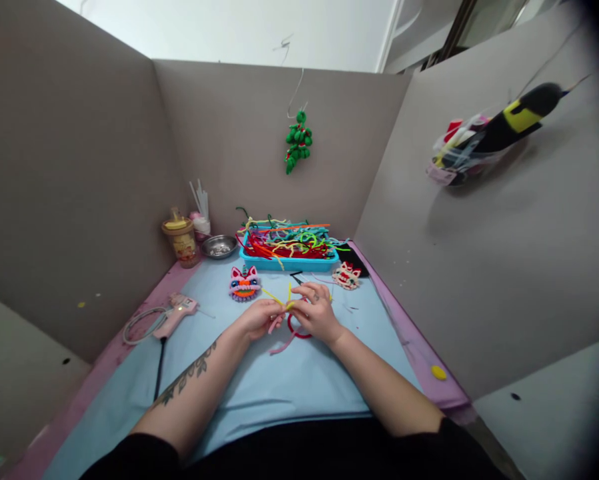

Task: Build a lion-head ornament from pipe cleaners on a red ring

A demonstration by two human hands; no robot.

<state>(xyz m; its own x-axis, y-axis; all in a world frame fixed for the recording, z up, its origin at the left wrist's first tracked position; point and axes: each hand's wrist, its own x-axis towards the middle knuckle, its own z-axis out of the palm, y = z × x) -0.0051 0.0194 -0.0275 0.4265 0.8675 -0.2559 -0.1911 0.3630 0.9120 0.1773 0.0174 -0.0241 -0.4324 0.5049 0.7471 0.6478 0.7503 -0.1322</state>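
Note:
Both hands meet over the blue cloth at the middle of the table. My left hand (265,317) is closed in a pinch on a yellow pipe cleaner (272,295), and a short pink end sticks out below its fingers. My right hand (313,313) pinches the same yellow piece from the other side, its upper fingers raised. Beneath the hands lie a red ring (294,328) and a pink pipe cleaner (282,348), partly covered by the right hand. A pink and orange lion-head figure (244,287) sits beyond my left hand; a cream and red one (347,275) is at the right.
A blue tray (289,263) heaped with coloured pipe cleaners stands at the back. To the left are a metal bowl (219,247), a lidded cup (182,241) and a pink glue gun (177,316) with its cable. Grey partitions enclose the table; a tool pouch (459,157) hangs right.

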